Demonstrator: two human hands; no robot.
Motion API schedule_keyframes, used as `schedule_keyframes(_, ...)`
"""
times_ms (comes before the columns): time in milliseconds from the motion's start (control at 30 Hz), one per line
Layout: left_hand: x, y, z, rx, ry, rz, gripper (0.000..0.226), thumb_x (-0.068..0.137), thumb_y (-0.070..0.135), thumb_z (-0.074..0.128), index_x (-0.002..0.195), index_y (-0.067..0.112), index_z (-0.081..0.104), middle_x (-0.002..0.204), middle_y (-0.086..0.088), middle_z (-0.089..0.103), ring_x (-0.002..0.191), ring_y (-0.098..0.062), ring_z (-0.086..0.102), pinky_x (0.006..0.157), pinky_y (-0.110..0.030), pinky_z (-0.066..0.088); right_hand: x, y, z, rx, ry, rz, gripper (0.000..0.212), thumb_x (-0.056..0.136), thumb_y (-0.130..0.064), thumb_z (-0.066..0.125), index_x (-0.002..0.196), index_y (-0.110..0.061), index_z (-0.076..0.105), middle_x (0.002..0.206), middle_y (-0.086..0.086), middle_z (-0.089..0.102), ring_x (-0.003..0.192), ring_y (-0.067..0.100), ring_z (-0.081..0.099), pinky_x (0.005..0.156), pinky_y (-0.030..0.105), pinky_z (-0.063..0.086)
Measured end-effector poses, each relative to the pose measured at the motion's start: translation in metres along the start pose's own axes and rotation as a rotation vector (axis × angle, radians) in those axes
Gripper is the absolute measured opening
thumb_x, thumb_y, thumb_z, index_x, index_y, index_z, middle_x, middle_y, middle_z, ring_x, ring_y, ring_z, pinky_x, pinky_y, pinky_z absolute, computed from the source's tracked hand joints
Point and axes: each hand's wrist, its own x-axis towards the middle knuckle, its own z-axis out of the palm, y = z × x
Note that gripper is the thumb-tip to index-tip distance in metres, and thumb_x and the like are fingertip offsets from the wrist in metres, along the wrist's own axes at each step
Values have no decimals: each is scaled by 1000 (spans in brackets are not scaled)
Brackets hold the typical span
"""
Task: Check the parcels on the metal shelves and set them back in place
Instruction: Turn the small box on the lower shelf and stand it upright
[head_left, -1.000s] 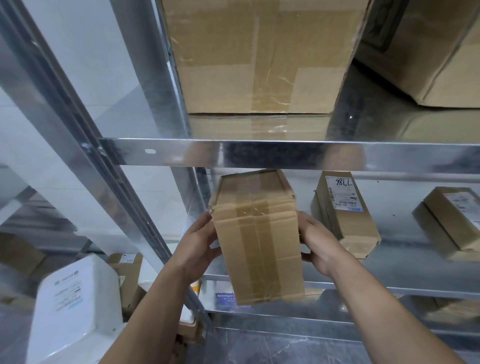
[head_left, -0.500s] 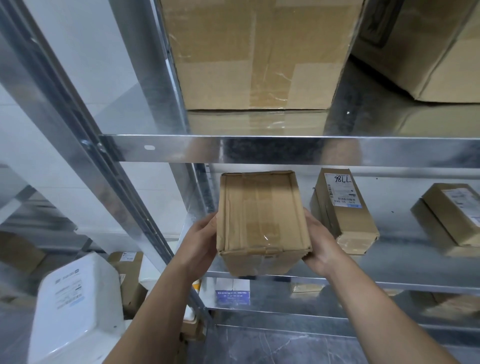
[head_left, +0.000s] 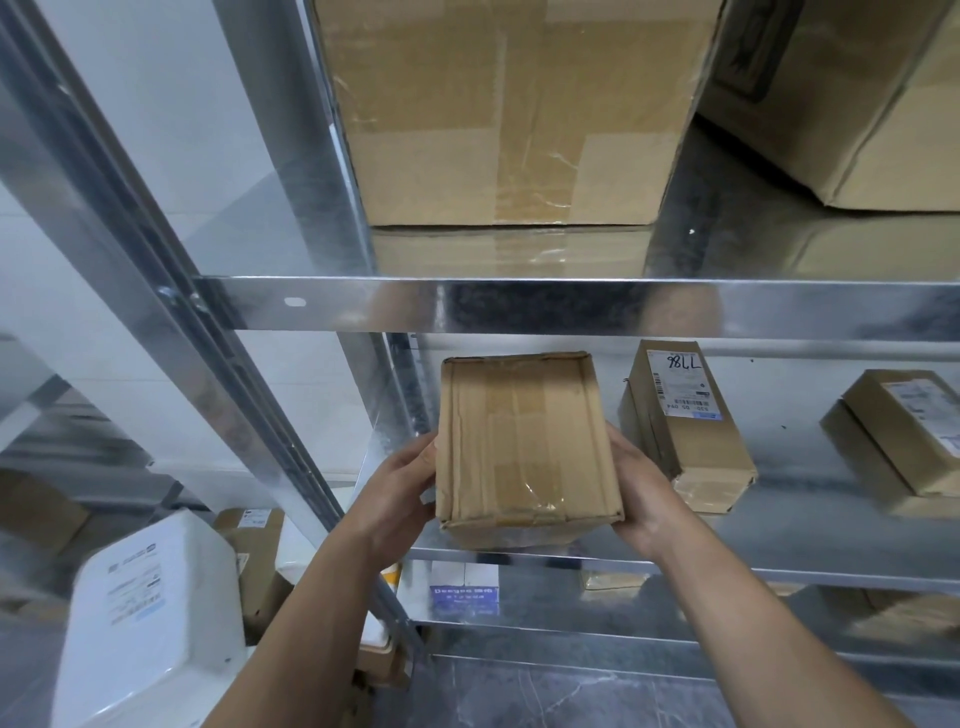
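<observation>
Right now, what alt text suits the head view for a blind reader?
A person's left grip and right grip hold a taped brown cardboard parcel by its sides at the front of a shiny metal shelf. A narrow brown box with a white label lies to its right; a large brown carton stands on the shelf above.

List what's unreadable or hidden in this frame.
Head view only.
- Taped brown cardboard box: underside faces away; contact with the metal shelf unclear.
- Left hand, right hand: fingers hidden behind that box.
- White shipping label on upright brown parcel: print too small.
- Large brown carton above: cut by top edge.
</observation>
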Motion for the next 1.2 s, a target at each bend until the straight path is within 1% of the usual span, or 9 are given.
schedule_keyframes(233,4,-3,-4,-2,-27,-19,33,102,27,59,130,14,69,133,-23,63,129,-47,54,110,-61,42,2,1,-4,0,-22,1,33,102,-35,57,134,-30,66,121,7,75,125,34,62,114,57,41)
schedule_keyframes(467,6,2,-1,4,-42,-33,52,97,51,60,139,21,61,141,-13,61,135,-36,53,114,-60,39,1,1,1,39,-17,40,28,99,-36,64,123,-24,70,126,21,69,113,33,63,111,57,43)
schedule_keyframes(600,8,1,3,42,-1,11,35,103,38,56,134,24,62,125,-2,70,118,-22,65,92,-40,52,-4,0,5,24,16,70,30,100,-42,60,116,-19,70,103,14,73,102,31,66,103,52,50)
schedule_keyframes(733,9,-2,5,37,23,18,34,102,33,58,134,23,62,128,-9,69,124,-34,62,107,-53,48,-4,2,6,20,16,48,33,104,-47,55,122,-24,69,117,11,75,122,32,65,110,58,46)
schedule_keyframes(800,7,-3,6,26,28,2,40,98,40,61,133,20,64,129,-12,69,125,-36,61,110,-55,45,-3,1,5,8,7,39,32,105,-45,54,121,-22,69,110,7,77,115,27,67,103,51,52)
schedule_keyframes(900,4,-5,8,-1,56,-24,42,91,45,63,124,21,71,124,-12,72,125,-37,61,113,-53,43,-5,0,6,35,-15,35,26,108,-37,50,116,-17,65,79,-7,72,76,5,65,63,25,53)
schedule_keyframes(967,3,-4,8,-27,70,-29,30,100,44,57,117,27,76,121,-7,74,126,-35,61,114,-51,42,-6,1,6,42,-4,33,26,107,-38,50,115,-19,66,86,-7,72,81,5,63,63,26,49)
schedule_keyframes(1100,1,-1,6,-37,46,-30,48,97,56,54,129,24,68,131,-6,69,131,-31,58,117,-53,37,-10,0,9,52,6,22,22,105,-39,52,108,-21,65,91,-7,74,85,7,61,63,26,49)
schedule_keyframes(1200,-1,2,6,-46,23,-18,53,90,60,60,127,23,68,126,-1,71,129,-26,59,113,-49,41,-14,-4,12,57,13,29,24,106,-38,52,114,-18,63,100,-1,75,92,10,66,59,23,53)
